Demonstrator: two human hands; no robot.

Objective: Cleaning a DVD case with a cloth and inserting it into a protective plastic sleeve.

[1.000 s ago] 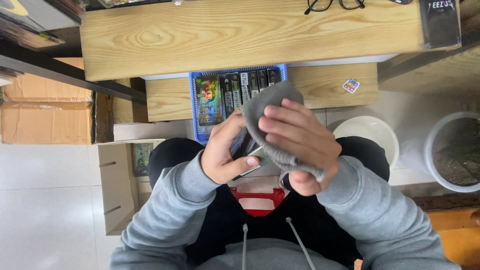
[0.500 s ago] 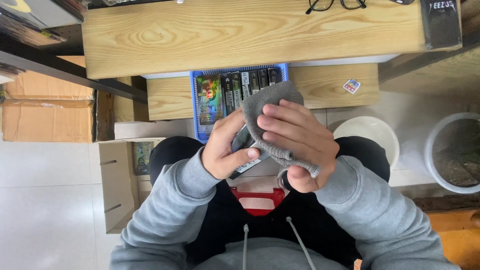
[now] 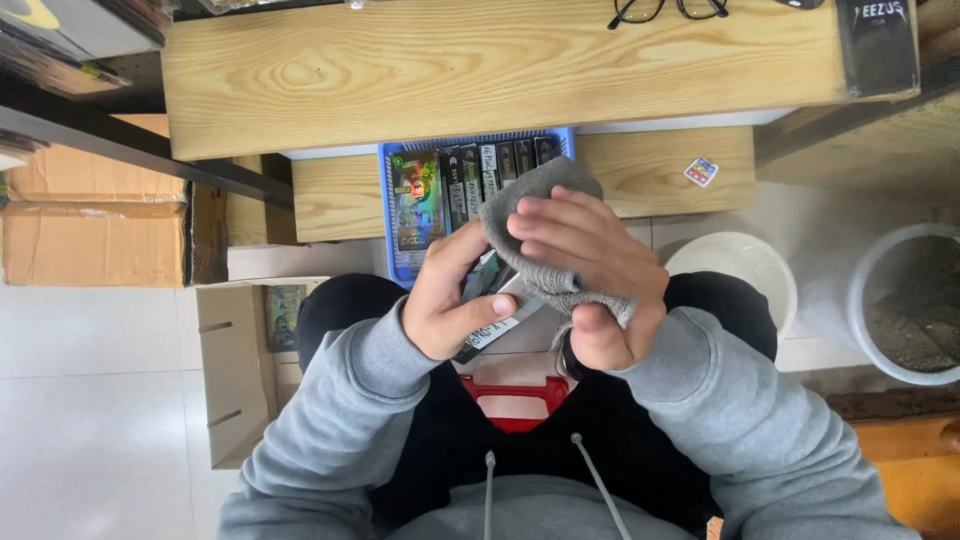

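Above the lap, in the middle of the view, a small dark card case (image 3: 492,318) is held in the left hand (image 3: 448,300). It is flat and long, with a pale strip along one edge, and most of it is hidden by the cloth and the hands. The left fingers are curled around it, with the thumb (image 3: 478,310) laid across its lower end.

A grey cloth (image 3: 545,225) is pressed onto the case by the right hand (image 3: 590,275). The cloth looks soft and knitted, with a ribbed edge, and it is bunched up over the top of the case. The right fingers (image 3: 545,222) are spread flat on the cloth, and the right thumb (image 3: 590,322) is tucked under it, so the cloth is pinched between them.

Just behind the hands, a blue basket (image 3: 385,225) is seen on a low wooden shelf (image 3: 655,172). More dark cases are stood in it side by side, and one shiny case with a colourful picture is at its left. A wooden worktop (image 3: 480,70) is above it, with black glasses (image 3: 668,10) at its far edge. A white bucket (image 3: 740,270) is on the floor at the right, and a cardboard box (image 3: 90,240) is at the left.
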